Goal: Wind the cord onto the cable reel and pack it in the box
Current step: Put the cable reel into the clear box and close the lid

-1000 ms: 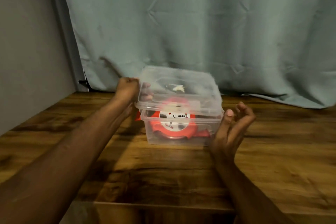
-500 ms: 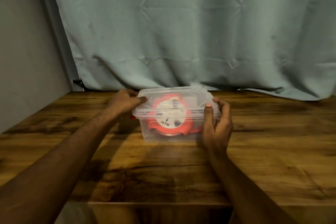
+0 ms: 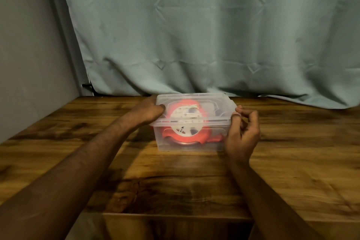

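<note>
From my head camera, looking down over both forearms, I judge I am at the last step: closing up the box [image 3: 191, 136] with the cable reel [image 3: 185, 122] already inside it. The reel, orange with a white round face, sits between my two hands, seen through the clear plastic walls. The lid [image 3: 194, 103] lies across the top and looks level, though I cannot tell whether its edges have clicked home all round.

My left hand [image 3: 148, 113] is curled over the lid's left end, fingers wrapped on the rim and thumb pressed on top, so it grips the lid there. My right hand [image 3: 242, 132] is at the box's right end, just off the near corner; its fingers are bent, and the thumb and forefinger touch the lid's lip in a light pinch. How firmly, I cannot tell.

The box stands on the wooden table [image 3: 292, 152], just ahead of my wrists, with a curtain [image 3: 194, 35] hanging beyond it.

Next, I think, I need to press down evenly at both ends until the lid seats, keeping the box from sliding away from me.
</note>
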`<action>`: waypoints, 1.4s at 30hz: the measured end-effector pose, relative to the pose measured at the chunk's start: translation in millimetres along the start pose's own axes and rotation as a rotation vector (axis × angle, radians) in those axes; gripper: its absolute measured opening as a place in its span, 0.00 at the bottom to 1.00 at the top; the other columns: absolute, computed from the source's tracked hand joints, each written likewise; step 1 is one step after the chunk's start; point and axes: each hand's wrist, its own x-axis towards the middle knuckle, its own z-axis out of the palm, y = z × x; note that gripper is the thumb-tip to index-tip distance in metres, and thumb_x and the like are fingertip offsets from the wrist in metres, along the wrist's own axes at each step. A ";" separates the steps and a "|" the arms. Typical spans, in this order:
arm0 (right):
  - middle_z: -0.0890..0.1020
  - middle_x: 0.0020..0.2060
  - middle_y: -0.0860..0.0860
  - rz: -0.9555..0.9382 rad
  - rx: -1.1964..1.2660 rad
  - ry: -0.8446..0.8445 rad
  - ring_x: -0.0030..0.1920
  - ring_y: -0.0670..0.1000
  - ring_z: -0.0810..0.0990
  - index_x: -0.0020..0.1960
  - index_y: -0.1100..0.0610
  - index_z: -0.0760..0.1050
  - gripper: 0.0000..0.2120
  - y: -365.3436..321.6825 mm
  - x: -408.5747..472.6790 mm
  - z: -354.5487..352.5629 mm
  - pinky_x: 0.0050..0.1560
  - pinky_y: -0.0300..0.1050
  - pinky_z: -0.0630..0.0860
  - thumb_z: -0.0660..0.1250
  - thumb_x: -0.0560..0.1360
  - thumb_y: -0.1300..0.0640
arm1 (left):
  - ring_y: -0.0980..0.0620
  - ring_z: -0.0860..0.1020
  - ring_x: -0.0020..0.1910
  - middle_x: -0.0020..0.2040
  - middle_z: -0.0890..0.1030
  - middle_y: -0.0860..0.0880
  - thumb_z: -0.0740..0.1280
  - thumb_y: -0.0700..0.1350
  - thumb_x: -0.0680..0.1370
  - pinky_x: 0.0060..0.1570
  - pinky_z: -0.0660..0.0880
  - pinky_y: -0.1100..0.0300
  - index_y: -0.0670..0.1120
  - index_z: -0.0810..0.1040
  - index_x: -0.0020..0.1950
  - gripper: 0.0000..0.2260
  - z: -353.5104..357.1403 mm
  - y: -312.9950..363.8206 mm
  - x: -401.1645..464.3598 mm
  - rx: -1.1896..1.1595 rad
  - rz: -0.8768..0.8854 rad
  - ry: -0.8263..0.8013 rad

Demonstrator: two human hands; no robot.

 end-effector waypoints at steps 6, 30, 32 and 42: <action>0.83 0.47 0.56 -0.009 -0.005 0.026 0.47 0.48 0.81 0.47 0.57 0.76 0.05 4.6 5.4 -2.2 0.49 0.44 0.80 0.61 0.77 0.60 | 0.49 0.52 0.82 0.83 0.53 0.49 0.54 0.46 0.86 0.77 0.50 0.57 0.45 0.59 0.81 0.23 7.8 -3.6 12.0 0.150 0.113 -0.153; 0.76 0.72 0.56 0.079 -1.025 -0.780 0.71 0.60 0.74 0.74 0.52 0.74 0.22 -44.6 81.9 35.8 0.70 0.51 0.71 0.60 0.81 0.53 | 0.44 0.54 0.82 0.84 0.52 0.48 0.56 0.59 0.83 0.78 0.51 0.55 0.49 0.59 0.82 0.28 14.9 -0.4 19.4 0.285 0.056 -0.104; 0.78 0.69 0.58 0.172 -0.986 -0.584 0.68 0.62 0.76 0.73 0.54 0.72 0.23 -48.1 72.6 32.0 0.65 0.54 0.73 0.63 0.78 0.54 | 0.44 0.54 0.82 0.84 0.52 0.48 0.56 0.59 0.84 0.78 0.51 0.54 0.49 0.60 0.81 0.28 16.0 -2.5 19.7 0.269 0.046 -0.093; 0.82 0.43 0.54 0.968 -0.353 -0.535 0.39 0.53 0.80 0.59 0.57 0.76 0.10 -41.7 83.8 17.5 0.31 0.42 0.74 0.67 0.82 0.52 | 0.42 0.54 0.81 0.84 0.52 0.49 0.56 0.60 0.83 0.79 0.52 0.52 0.50 0.60 0.81 0.29 16.9 -2.9 20.1 0.246 0.034 -0.082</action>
